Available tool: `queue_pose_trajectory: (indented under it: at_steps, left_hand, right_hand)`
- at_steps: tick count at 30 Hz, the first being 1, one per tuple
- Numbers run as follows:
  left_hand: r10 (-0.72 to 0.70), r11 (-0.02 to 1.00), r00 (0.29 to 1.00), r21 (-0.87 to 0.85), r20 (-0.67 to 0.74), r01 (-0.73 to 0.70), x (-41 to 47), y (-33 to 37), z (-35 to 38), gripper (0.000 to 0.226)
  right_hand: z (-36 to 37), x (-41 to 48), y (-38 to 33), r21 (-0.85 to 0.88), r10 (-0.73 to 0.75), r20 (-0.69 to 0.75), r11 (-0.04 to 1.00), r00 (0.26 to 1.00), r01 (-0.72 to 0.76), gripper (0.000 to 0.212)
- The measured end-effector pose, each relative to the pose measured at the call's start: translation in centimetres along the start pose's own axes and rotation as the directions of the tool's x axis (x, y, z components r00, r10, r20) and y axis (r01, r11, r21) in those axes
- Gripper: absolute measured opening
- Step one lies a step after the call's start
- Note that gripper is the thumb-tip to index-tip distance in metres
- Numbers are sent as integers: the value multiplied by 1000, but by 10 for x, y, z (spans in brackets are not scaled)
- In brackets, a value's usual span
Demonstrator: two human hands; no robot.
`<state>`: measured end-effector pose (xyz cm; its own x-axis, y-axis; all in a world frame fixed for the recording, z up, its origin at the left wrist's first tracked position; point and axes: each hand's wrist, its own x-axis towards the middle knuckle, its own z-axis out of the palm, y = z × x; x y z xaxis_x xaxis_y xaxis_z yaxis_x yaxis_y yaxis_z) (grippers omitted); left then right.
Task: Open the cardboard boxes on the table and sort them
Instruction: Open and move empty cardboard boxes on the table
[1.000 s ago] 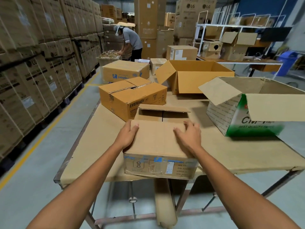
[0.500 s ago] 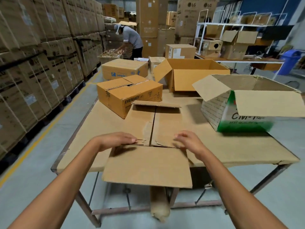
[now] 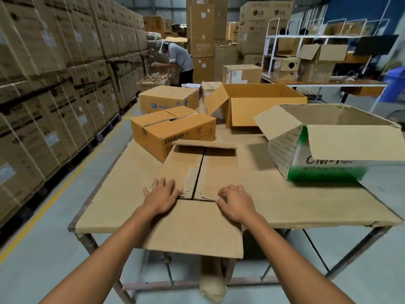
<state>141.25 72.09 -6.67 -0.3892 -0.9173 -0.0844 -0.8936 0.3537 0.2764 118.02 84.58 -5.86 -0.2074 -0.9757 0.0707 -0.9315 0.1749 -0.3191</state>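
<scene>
Palms down, fingers (image 3: 163,183) loose, your left hand (image 3: 161,196) and right hand (image 3: 235,205) press the box (image 3: 192,229) flat against the desk (image 3: 306,205), likely for stacking.

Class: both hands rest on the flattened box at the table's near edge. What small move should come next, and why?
Probably slide the flattened box aside to start a sorted pile. It already lies flat, its near flap overhanging the table, with the left hand and right hand resting on it, and the EVEREADY box behind looks unopened.
</scene>
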Motion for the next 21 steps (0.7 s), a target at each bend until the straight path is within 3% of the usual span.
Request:
queue_pose_trajectory:
  at_steps: [5, 9, 12, 15, 17, 19, 21]
  left_hand:
    - [49, 997, 996, -59, -77, -54, 47, 11, -19, 81]
    - [107, 991, 974, -59, -202, -121, 99, 20, -36, 72]
    - [130, 991, 970, 4, -206, -132, 146, 25, -51, 63]
    - [98, 990, 988, 108, -117, -85, 200, 21, -60, 69]
    - [66, 985, 998, 158, 22, -68, 235, 18, -66, 71]
    - [94, 972, 985, 203, 146, -123, 265, 18, -73, 59]
    - [179, 955, 972, 210, 151, -208, 291, 18, -80, 41]
  right_hand:
    - [-15, 43, 7, 87, 37, -38, 996, 999, -34, 51]
    - [-24, 95, 12, 111, 71, -141, 992, 987, -56, 56]
    - [-33, 141, 14, 78, 84, -197, 995, 977, -69, 56]
    - [-40, 187, 17, -24, 108, -200, 993, 974, -115, 58]
    - [-43, 216, 23, -60, 108, -203, 991, 973, -122, 55]
    - [-47, 239, 31, -62, 89, -217, 993, 972, -104, 46]
    - [-53, 256, 39, -19, 116, -235, 992, 965, -124, 30]
